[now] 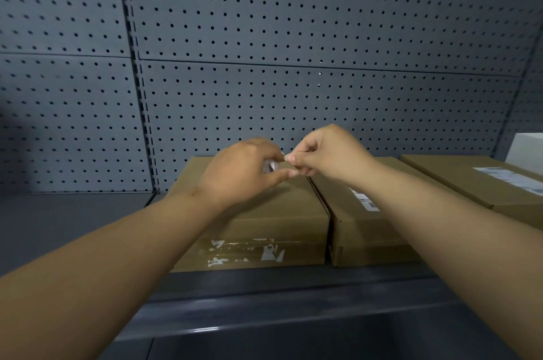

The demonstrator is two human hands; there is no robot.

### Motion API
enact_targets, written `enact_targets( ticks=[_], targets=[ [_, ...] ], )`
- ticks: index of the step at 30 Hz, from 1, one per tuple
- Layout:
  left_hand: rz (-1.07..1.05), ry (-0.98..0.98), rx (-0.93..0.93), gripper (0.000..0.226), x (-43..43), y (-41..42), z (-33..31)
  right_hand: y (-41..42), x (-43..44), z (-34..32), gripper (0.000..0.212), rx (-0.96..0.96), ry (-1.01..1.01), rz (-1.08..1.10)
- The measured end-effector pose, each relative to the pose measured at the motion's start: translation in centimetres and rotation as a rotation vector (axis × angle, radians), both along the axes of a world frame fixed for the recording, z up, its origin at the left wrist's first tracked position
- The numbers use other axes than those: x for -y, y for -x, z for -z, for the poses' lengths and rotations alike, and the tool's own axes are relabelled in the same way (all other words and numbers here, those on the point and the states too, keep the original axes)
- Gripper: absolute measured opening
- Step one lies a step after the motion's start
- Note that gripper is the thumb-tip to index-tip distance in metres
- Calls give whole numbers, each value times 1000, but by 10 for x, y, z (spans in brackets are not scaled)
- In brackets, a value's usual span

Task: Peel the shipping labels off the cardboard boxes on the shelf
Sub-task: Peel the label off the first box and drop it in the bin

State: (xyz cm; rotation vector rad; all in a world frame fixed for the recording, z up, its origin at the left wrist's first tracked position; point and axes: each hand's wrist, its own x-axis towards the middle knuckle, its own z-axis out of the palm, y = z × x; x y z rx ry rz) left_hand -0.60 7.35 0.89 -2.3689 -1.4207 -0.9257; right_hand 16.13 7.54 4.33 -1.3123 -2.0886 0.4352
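- Three cardboard boxes lay side by side along the shelf (264, 309): left box (264, 212), middle box (352, 230), right box (470, 183).
- Left hand (244, 171) and right hand (329, 154) met above the left box, both pinching a small pale scrap (271, 166) — apparently a peeled label piece.
- Left box's front face carried torn white residue (246, 251); middle label (365, 199) and right label (511, 177) remained stuck on.
- Risk, judged: the adhesive scrap could cling to fingers, and hasty pulling could shred the remaining labels — leaving more residue.
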Motion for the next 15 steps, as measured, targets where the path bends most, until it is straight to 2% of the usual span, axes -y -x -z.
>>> enact_targets(
  ticks=[5,10,12,15],
  targets=[
    [71,-23,47,37,-4,-1,1,4,3,-5,22,85,-55,-5],
    [139,37,85,64,-4,4,-3,3,3,-9,24,194,-142,19],
    [178,83,121,55,-5,6,-6,2,2,-8,21,213,-169,16],
    [212,133,166,28,-6,8,-10,2,2,-5,15,180,-200,7]
  ],
)
